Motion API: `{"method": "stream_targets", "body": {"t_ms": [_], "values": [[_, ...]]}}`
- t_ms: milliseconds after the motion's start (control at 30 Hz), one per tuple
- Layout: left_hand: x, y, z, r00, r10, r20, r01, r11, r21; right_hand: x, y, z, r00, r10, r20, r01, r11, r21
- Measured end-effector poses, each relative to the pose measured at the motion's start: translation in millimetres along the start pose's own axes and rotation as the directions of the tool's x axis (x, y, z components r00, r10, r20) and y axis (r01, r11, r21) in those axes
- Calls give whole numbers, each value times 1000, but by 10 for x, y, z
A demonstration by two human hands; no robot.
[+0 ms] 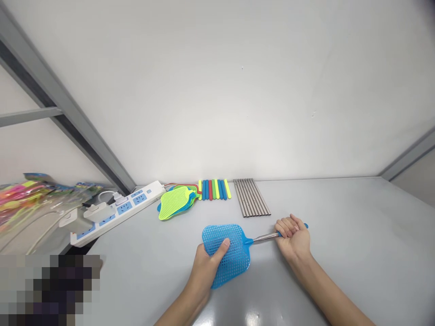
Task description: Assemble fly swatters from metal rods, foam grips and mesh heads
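A blue fly swatter (234,258) with a perforated head is held between my two hands, low over the grey table. My left hand (207,267) grips the head, thumb on top and the other fingers hidden beneath. Fingers of my right hand (294,237) wrap around the blue handle, whose end pokes out past the palm. A short silver rod (267,237) joins head and handle. Beyond my hands lie a pile of swatter heads (175,202), yellow-green on top, a row of coloured handle tubes (214,189), and several silver metal rods (251,198) side by side.
A white power strip (139,198) with chargers plugged in lies along the left edge. Past it are colourful plastic-wrapped items (30,194). A white wall (238,90) rises behind the table (356,235), with grey frame posts (74,108) at the sides.
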State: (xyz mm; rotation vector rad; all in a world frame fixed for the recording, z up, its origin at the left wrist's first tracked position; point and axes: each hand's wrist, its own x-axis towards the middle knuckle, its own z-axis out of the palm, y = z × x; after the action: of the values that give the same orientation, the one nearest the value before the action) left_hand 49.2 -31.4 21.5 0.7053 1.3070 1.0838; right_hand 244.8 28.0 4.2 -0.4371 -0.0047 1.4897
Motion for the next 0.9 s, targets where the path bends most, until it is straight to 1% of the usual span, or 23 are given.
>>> {"method": "stream_targets", "body": {"t_ms": [100,200,367,433,500,633,767,900], "values": [[-10,18,20,1000,-3,-24,3,1000,-7,3,9,-8,1000,-13,10,13,1000,-28],[-5,19,37,998,13,-63,-13,1000,12,4,20,-13,999,-30,-10,30,999,-15],[16,-28,27,999,27,-32,-25,998,55,5,28,-13,999,-19,-50,21,999,35],[10,-36,31,998,32,-47,-30,998,60,4,28,-8,998,-25,-55,27,999,35],[-1,-31,45,997,35,-61,-32,998,47,2,27,-3,997,-37,-63,39,999,28],[1,-36,56,997,48,-52,-48,999,15,6,21,-9,997,-48,-61,48,999,-1],[35,-88,28,996,72,-53,-69,995,69,20,12,-33,998,-52,-34,51,998,-30],[49,-131,16,988,138,-67,-127,981,147,17,12,-23,996,-41,-84,42,999,4]]}}
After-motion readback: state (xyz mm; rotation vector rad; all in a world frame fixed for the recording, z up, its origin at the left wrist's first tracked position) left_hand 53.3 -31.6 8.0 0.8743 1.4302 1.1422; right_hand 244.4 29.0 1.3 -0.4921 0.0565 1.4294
